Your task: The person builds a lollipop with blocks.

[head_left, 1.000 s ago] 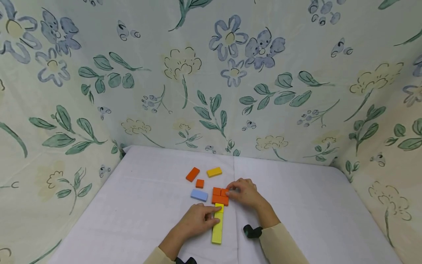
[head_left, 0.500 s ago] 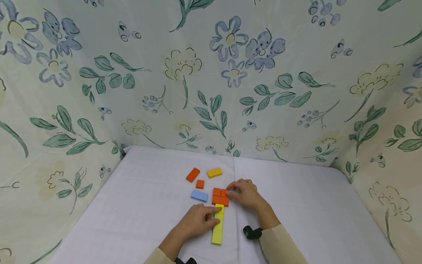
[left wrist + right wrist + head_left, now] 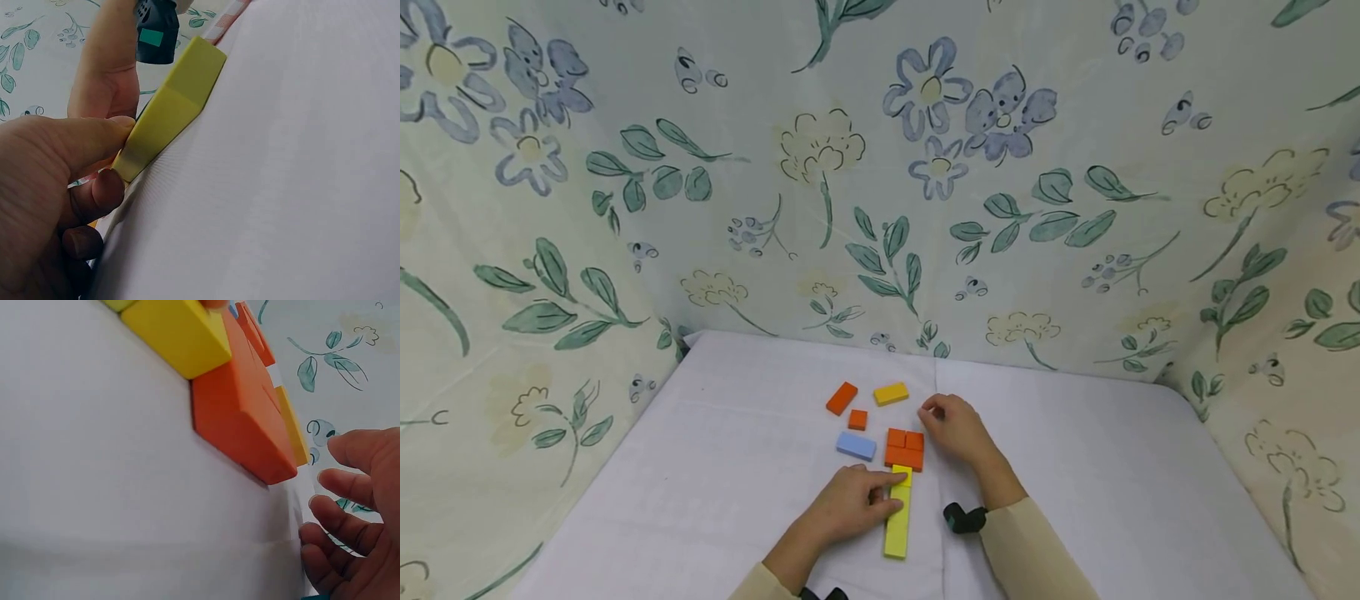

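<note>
Your left hand [image 3: 850, 500] is lying at 9 o'clock of the lime-yellow strip [image 3: 896, 537], its index finger reaching straight onto the small yellow block [image 3: 175, 334], its thumb pressing the strip's edge. Your right hand [image 3: 958, 429] is holding nothing, thumb and fingers bending loosely apart, hovering at 2 o'clock of the orange-red bar [image 3: 903, 459].

The yellow block is sitting at the strip's 12 o'clock end, touching that bar; two orange-red squares [image 3: 897, 437] are lying side by side along the bar's far edge. These pieces are probably weighing little, feeling stiff and sturdy, and sliding easily, so you should be pinching opposite long sides, low down.

Their faces are looking smooth and matte, edges slightly rounded; wood or plastic, you cannot tell. Around the bar, a pale-blue cuboid [image 3: 856, 446] is lying at 9 o'clock, an amber cuboid [image 3: 891, 394] at 12, while faintly creasing white cloth [image 3: 737, 467] is spreading underneath.
</note>
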The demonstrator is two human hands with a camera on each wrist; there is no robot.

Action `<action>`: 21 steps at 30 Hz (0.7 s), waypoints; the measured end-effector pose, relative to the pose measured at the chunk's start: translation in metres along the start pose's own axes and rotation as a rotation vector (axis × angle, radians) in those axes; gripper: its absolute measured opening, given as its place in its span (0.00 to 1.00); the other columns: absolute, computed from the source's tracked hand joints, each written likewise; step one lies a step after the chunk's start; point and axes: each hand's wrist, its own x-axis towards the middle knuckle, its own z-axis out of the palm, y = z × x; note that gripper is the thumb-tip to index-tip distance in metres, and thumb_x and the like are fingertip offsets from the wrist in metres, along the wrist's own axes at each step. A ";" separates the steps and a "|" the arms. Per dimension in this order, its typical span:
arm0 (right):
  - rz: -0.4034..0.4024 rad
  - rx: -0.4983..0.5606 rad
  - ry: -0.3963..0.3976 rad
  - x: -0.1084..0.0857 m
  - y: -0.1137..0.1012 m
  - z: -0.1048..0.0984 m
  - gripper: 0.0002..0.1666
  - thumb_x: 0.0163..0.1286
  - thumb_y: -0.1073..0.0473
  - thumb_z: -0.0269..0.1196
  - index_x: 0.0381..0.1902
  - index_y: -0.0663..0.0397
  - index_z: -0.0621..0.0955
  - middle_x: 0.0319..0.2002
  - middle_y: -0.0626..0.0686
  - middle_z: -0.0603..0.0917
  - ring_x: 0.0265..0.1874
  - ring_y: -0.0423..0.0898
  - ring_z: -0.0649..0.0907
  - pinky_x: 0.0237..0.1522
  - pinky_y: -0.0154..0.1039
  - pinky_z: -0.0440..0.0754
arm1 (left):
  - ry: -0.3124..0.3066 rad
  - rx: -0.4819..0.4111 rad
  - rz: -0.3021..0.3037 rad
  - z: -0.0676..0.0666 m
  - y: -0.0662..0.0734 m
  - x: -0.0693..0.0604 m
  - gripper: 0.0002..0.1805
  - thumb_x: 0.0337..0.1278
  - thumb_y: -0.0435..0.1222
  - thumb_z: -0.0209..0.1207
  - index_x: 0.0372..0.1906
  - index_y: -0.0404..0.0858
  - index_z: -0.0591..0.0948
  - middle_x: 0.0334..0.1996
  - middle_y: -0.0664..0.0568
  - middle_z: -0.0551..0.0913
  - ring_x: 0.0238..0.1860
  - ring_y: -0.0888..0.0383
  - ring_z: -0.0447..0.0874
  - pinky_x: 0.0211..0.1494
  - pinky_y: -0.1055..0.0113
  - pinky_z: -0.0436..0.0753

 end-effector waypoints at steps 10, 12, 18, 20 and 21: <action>0.084 0.061 -0.040 0.037 -0.011 0.014 0.18 0.73 0.42 0.62 0.50 0.47 0.82 0.42 0.52 0.84 0.38 0.49 0.79 0.40 0.41 0.77 | 0.007 0.014 0.013 0.001 -0.003 0.000 0.22 0.65 0.51 0.65 0.63 0.57 0.83 0.19 0.68 0.71 0.24 0.69 0.65 0.31 0.74 0.63; 0.107 0.051 -0.037 0.042 -0.012 0.016 0.19 0.74 0.39 0.60 0.48 0.46 0.82 0.41 0.52 0.84 0.38 0.50 0.79 0.40 0.42 0.76 | 0.009 0.020 0.021 0.001 -0.003 0.000 0.22 0.65 0.51 0.65 0.63 0.58 0.83 0.19 0.68 0.71 0.24 0.70 0.65 0.32 0.74 0.63; 0.149 0.020 -0.044 0.047 -0.013 0.017 0.19 0.74 0.39 0.58 0.46 0.45 0.82 0.37 0.51 0.84 0.36 0.50 0.78 0.38 0.43 0.73 | 0.004 0.020 0.017 0.002 -0.002 0.001 0.22 0.65 0.52 0.65 0.63 0.59 0.83 0.19 0.68 0.71 0.25 0.70 0.66 0.32 0.74 0.63; 0.135 0.032 -0.048 0.048 -0.011 0.016 0.18 0.75 0.41 0.58 0.46 0.46 0.83 0.39 0.52 0.85 0.37 0.50 0.78 0.39 0.43 0.73 | 0.006 0.022 0.007 0.002 -0.002 0.001 0.22 0.65 0.52 0.65 0.63 0.59 0.83 0.19 0.68 0.71 0.25 0.69 0.66 0.32 0.74 0.64; 0.129 0.038 -0.048 0.049 -0.010 0.016 0.17 0.75 0.42 0.58 0.46 0.46 0.83 0.40 0.52 0.85 0.37 0.50 0.78 0.40 0.44 0.74 | 0.007 0.023 0.003 0.002 -0.002 0.000 0.22 0.65 0.52 0.65 0.63 0.59 0.83 0.19 0.68 0.71 0.25 0.69 0.66 0.32 0.74 0.64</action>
